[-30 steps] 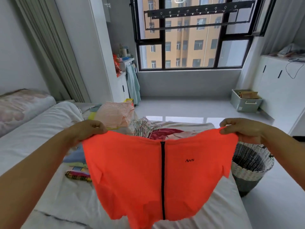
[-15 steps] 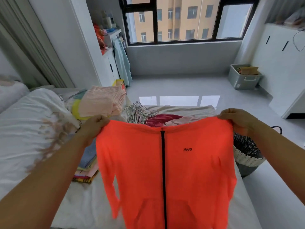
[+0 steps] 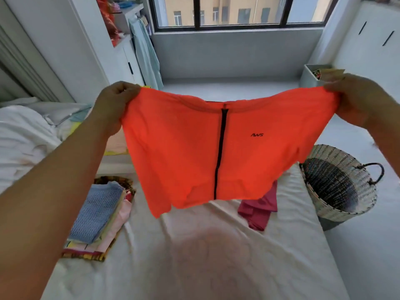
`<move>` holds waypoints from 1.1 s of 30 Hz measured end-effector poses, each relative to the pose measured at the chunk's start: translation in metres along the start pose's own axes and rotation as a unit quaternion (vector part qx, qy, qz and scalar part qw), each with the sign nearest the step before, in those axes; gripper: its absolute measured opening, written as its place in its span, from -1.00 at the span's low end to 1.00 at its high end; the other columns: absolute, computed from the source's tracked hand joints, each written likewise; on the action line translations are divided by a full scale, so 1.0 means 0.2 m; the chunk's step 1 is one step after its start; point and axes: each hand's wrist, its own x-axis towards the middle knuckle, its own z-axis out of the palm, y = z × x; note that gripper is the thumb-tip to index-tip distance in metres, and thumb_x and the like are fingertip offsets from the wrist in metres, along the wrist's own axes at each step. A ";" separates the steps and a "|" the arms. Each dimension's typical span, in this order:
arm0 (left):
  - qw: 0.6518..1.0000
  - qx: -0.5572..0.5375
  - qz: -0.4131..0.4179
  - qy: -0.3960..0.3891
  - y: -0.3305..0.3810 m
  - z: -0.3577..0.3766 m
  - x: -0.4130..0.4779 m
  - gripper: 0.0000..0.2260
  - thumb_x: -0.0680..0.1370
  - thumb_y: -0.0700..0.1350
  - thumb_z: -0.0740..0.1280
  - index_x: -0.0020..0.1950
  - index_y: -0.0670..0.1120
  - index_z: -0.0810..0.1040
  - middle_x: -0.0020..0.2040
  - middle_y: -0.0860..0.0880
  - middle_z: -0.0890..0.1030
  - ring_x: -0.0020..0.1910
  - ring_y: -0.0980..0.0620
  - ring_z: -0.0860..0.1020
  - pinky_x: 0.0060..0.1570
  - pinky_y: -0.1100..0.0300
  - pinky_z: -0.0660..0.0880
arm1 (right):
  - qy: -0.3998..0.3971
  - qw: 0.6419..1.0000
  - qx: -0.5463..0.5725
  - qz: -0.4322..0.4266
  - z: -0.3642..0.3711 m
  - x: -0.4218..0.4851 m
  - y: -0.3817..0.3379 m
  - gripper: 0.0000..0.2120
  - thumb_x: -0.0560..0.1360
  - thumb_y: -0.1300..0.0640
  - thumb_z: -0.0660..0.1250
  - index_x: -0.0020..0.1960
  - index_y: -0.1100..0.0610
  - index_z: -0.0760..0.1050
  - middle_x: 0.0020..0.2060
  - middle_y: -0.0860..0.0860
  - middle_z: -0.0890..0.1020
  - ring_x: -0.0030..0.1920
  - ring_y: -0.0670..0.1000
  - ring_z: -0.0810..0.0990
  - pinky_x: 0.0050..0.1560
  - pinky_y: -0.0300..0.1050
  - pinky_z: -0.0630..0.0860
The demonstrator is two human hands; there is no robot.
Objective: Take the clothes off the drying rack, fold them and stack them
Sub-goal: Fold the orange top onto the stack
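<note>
**Jacket spread above the bed**

The left hand (image 3: 114, 100) and right hand (image 3: 355, 98) each pinch one top corner of the orange jacket (image 3: 184, 148). It hangs below both grips over the bed (image 3: 216, 267), stretched left to right. The folded stack (image 3: 99, 213) lies nearer the left hand.

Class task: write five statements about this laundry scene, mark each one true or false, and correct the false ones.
1. The left hand and right hand hold the jacket up by its top corners. True.
2. The zip is open. False: it is closed.
3. The stack lies on the bed, at the person's left. True.
4. The basket stands on the bed. False: it is beside the bed, at the right.
5. The red garment lies in the basket. False: it lies on the bed.
</note>
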 end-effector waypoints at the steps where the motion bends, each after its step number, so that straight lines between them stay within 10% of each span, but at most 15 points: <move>1: 1.000 -0.003 -0.007 -0.007 -0.03 0.00 -0.01 -0.82 0.55 -0.16 0.30 -0.25 0.01 0.51 -0.44 0.16 0.54 -0.44 0.24 0.44 -0.43 0.36 0.38 | -0.006 1.000 0.004 0.000 -0.01 -0.02 0.02 -0.80 0.40 0.27 0.38 -0.33 0.02 0.56 -0.38 -0.12 0.58 -0.31 -0.17 0.52 -0.27 -0.36 0.48; 9: 0.986 0.002 -0.148 -0.078 -0.61 0.06 -0.42 -0.70 0.55 -0.23 0.26 -0.36 -0.04 0.59 -0.47 0.10 0.57 -0.49 0.23 0.47 -0.46 0.37 0.40 | -0.061 0.983 -0.101 0.143 -0.20 -0.25 0.62 -0.81 0.47 0.36 0.25 -0.22 0.11 0.47 -0.42 -0.01 0.54 -0.54 -0.19 0.45 -0.57 -0.40 0.35; 20: 0.917 0.072 -0.361 -0.154 -1.64 0.09 -1.29 -0.85 0.51 -0.21 0.34 -0.26 -0.10 0.49 -0.39 0.02 0.46 -0.40 0.13 0.37 -0.40 0.31 0.27 | -0.169 0.880 -0.282 0.343 -0.51 -0.96 1.76 -0.93 0.43 0.37 0.37 -0.17 0.24 0.54 -0.35 0.04 0.54 -0.30 0.00 0.42 -0.32 -0.15 0.26; 33: 0.849 0.243 -0.423 -0.203 -2.37 -0.01 -1.84 -0.74 0.16 0.03 0.51 -0.38 -0.07 0.51 -0.48 0.04 0.51 -0.42 0.17 0.44 -0.33 0.31 0.34 | -0.180 0.803 -0.392 0.410 -0.54 -1.46 2.47 -0.73 0.38 0.37 0.43 -0.39 0.10 0.48 -0.47 -0.04 0.51 -0.49 -0.21 0.43 -0.35 -0.35 0.32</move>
